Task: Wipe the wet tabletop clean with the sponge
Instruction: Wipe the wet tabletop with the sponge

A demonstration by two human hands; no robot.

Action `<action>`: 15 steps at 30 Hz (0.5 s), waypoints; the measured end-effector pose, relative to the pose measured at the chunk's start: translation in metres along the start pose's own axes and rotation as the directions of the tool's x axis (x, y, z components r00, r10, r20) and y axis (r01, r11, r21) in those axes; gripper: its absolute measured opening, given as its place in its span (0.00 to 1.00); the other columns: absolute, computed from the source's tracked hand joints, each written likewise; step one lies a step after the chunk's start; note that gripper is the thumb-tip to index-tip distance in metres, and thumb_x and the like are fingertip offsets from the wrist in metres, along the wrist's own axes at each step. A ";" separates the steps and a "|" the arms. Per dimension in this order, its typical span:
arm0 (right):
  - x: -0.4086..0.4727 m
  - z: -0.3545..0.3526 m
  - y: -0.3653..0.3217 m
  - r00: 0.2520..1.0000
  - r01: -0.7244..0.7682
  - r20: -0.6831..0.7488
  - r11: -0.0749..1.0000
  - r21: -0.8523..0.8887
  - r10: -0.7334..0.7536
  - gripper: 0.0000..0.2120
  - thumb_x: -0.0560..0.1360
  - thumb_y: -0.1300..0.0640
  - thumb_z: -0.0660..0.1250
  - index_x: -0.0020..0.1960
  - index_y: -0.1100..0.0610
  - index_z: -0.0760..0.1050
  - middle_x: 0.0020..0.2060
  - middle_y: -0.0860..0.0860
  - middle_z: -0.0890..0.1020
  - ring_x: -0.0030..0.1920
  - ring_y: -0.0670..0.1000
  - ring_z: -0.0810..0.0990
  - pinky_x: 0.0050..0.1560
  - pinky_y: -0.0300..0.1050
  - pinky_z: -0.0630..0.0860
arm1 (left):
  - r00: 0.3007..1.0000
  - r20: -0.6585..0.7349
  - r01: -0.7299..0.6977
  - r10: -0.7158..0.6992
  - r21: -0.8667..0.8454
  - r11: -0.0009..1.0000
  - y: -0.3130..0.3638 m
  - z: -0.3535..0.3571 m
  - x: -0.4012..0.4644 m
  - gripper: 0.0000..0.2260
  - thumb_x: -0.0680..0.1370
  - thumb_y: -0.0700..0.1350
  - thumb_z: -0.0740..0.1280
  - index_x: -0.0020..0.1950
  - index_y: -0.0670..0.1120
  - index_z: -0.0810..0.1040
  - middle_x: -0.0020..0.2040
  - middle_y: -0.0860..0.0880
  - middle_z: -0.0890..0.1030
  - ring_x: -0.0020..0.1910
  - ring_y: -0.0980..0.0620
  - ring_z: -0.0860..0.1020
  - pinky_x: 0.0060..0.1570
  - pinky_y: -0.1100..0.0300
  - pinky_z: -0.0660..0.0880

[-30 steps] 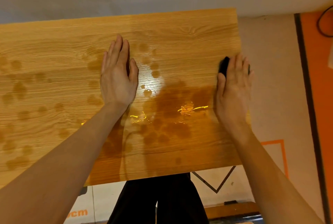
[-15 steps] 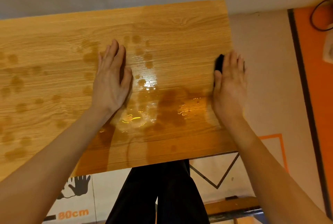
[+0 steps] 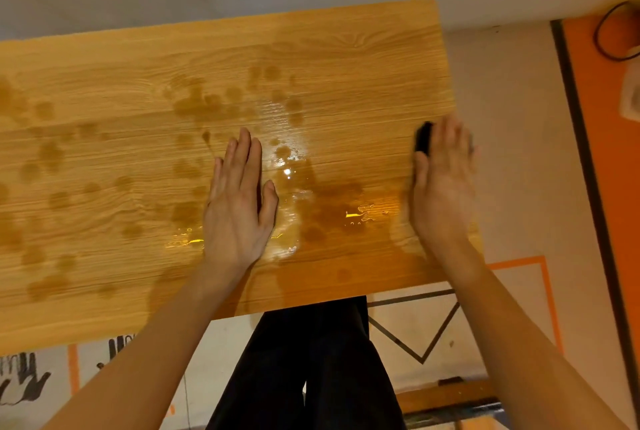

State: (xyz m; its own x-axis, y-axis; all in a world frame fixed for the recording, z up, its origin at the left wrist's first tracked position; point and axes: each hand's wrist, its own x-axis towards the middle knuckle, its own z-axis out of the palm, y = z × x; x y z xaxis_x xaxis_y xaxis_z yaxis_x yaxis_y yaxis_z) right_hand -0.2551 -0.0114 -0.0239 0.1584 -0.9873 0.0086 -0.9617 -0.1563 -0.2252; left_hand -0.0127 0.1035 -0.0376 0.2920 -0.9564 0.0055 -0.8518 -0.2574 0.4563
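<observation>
Wiping in its opening stage: sponge at the right edge of the desk, water not yet cleared.

The right hand [image 3: 441, 184] lies flat, fingers straight, pressing on the dark sponge [image 3: 423, 141] at the right edge of the desk [image 3: 104, 59]; only a dark corner of the sponge shows past the fingers, and the hand is blurred. The left hand [image 3: 239, 208] rests flat and holds nothing, just beside the puddle [image 3: 311, 201]. Judged next: draw the sponge leftward through the puddle under steady pressure. Scattered droplets run to the cut-off left edge; their full extent cannot be told.
</observation>
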 end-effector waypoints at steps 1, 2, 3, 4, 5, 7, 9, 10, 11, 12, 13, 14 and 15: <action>0.000 -0.001 0.005 0.996 -0.090 0.010 0.995 0.053 0.089 0.24 0.84 0.53 0.46 0.78 0.60 0.52 0.78 0.57 0.55 0.78 0.56 0.51 0.78 0.55 0.47 | 1.000 -0.009 -0.002 0.002 0.002 1.000 0.000 0.001 0.000 0.26 0.85 0.46 0.55 0.82 0.40 0.57 0.83 0.45 0.56 0.83 0.48 0.52 0.82 0.54 0.45; 0.000 0.001 0.002 0.986 -0.168 -0.009 0.982 0.082 0.169 0.25 0.84 0.53 0.46 0.79 0.60 0.51 0.78 0.55 0.54 0.78 0.55 0.50 0.78 0.55 0.46 | 1.000 -0.014 -0.003 0.003 0.006 1.000 0.000 0.001 0.000 0.26 0.85 0.46 0.56 0.82 0.40 0.58 0.83 0.44 0.56 0.83 0.48 0.52 0.82 0.55 0.45; 0.002 0.004 -0.007 0.974 -0.220 -0.042 0.971 0.093 0.224 0.25 0.84 0.52 0.46 0.79 0.60 0.51 0.78 0.55 0.54 0.78 0.55 0.49 0.78 0.56 0.46 | 1.000 -0.017 -0.003 0.003 0.010 1.000 0.000 0.001 0.001 0.25 0.85 0.45 0.56 0.82 0.40 0.58 0.83 0.44 0.56 0.83 0.48 0.52 0.82 0.55 0.45; 0.006 0.006 -0.020 0.968 -0.235 -0.063 0.967 0.094 0.242 0.25 0.84 0.52 0.46 0.78 0.60 0.52 0.78 0.55 0.54 0.78 0.55 0.50 0.77 0.57 0.46 | 1.000 -0.019 -0.002 0.002 0.012 1.000 0.000 0.000 0.001 0.25 0.85 0.44 0.57 0.82 0.40 0.58 0.83 0.44 0.56 0.83 0.48 0.52 0.82 0.55 0.45; 0.011 0.010 -0.035 0.973 -0.218 -0.061 0.973 0.082 0.223 0.25 0.84 0.52 0.45 0.78 0.60 0.53 0.78 0.56 0.55 0.78 0.56 0.51 0.77 0.57 0.47 | 1.000 -0.019 -0.002 0.002 0.012 1.000 0.000 0.000 0.001 0.25 0.85 0.43 0.58 0.82 0.40 0.58 0.83 0.44 0.56 0.83 0.48 0.52 0.82 0.55 0.45; 0.020 0.020 -0.060 0.996 -0.085 -0.005 0.996 0.034 0.085 0.25 0.84 0.51 0.44 0.78 0.59 0.54 0.78 0.56 0.55 0.78 0.56 0.51 0.78 0.55 0.46 | 1.000 -0.018 -0.002 0.002 0.013 1.000 0.000 0.000 0.002 0.25 0.85 0.43 0.58 0.82 0.40 0.58 0.83 0.45 0.55 0.83 0.48 0.52 0.82 0.55 0.45; 0.020 0.026 -0.068 0.997 0.069 0.021 0.997 0.022 -0.069 0.24 0.84 0.51 0.44 0.78 0.57 0.53 0.78 0.55 0.55 0.78 0.55 0.51 0.77 0.54 0.45 | 1.000 -0.013 -0.001 0.001 0.015 1.000 0.000 0.000 0.000 0.25 0.86 0.43 0.58 0.82 0.40 0.58 0.84 0.45 0.55 0.83 0.48 0.51 0.82 0.54 0.45; 0.012 0.027 -0.066 0.990 0.142 0.019 0.990 0.001 -0.142 0.24 0.84 0.51 0.45 0.78 0.57 0.54 0.78 0.55 0.55 0.78 0.55 0.51 0.78 0.54 0.46 | 1.000 -0.012 -0.001 0.001 0.014 1.000 0.000 0.000 -0.001 0.25 0.86 0.43 0.58 0.82 0.40 0.57 0.84 0.45 0.55 0.83 0.48 0.51 0.82 0.54 0.45; -0.002 0.025 -0.062 0.977 0.215 0.025 0.976 -0.032 -0.214 0.24 0.84 0.51 0.46 0.78 0.57 0.54 0.78 0.55 0.56 0.78 0.54 0.52 0.78 0.55 0.47 | 1.000 -0.012 -0.003 0.003 0.012 1.000 0.001 0.000 -0.002 0.25 0.86 0.43 0.57 0.82 0.40 0.57 0.84 0.45 0.54 0.83 0.48 0.51 0.82 0.54 0.45; -0.023 0.022 -0.057 0.961 0.276 0.053 0.960 -0.046 -0.273 0.24 0.84 0.51 0.47 0.78 0.57 0.54 0.78 0.55 0.56 0.78 0.54 0.52 0.78 0.54 0.47 | 1.000 -0.012 -0.006 0.006 0.010 1.000 0.001 0.000 -0.001 0.25 0.86 0.44 0.57 0.82 0.40 0.57 0.84 0.45 0.54 0.83 0.48 0.51 0.82 0.55 0.44; -0.046 0.018 -0.051 0.946 0.315 0.083 0.949 -0.016 -0.313 0.24 0.84 0.51 0.48 0.78 0.57 0.55 0.78 0.54 0.57 0.78 0.54 0.51 0.78 0.53 0.46 | 1.000 -0.012 -0.008 0.008 0.010 1.000 0.000 0.000 -0.001 0.26 0.86 0.44 0.57 0.82 0.40 0.56 0.84 0.45 0.54 0.83 0.48 0.51 0.82 0.56 0.43; -0.068 0.014 -0.046 0.939 0.329 0.102 0.944 0.023 -0.329 0.24 0.83 0.51 0.49 0.78 0.57 0.56 0.78 0.54 0.57 0.78 0.53 0.50 0.78 0.52 0.43 | 1.000 -0.012 -0.009 0.009 0.010 1.000 -0.001 0.000 0.000 0.26 0.86 0.44 0.57 0.82 0.40 0.56 0.84 0.45 0.54 0.83 0.48 0.50 0.81 0.57 0.43; -0.082 0.011 -0.042 0.935 0.338 0.096 0.940 0.053 -0.341 0.24 0.83 0.50 0.49 0.77 0.57 0.57 0.77 0.54 0.58 0.78 0.53 0.50 0.78 0.50 0.41 | 1.000 -0.012 -0.007 0.007 0.006 1.000 -0.001 0.000 0.000 0.26 0.85 0.44 0.57 0.83 0.40 0.56 0.84 0.45 0.53 0.83 0.48 0.50 0.81 0.57 0.43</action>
State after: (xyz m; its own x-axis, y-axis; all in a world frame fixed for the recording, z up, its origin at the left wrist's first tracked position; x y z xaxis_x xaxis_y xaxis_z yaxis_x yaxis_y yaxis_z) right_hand -0.2247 0.0761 -0.0261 0.4980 -0.8671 -0.0089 -0.8383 -0.4788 -0.2608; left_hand -0.0119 0.1036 -0.0384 0.2908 -0.9566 0.0194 -0.8565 -0.2512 0.4510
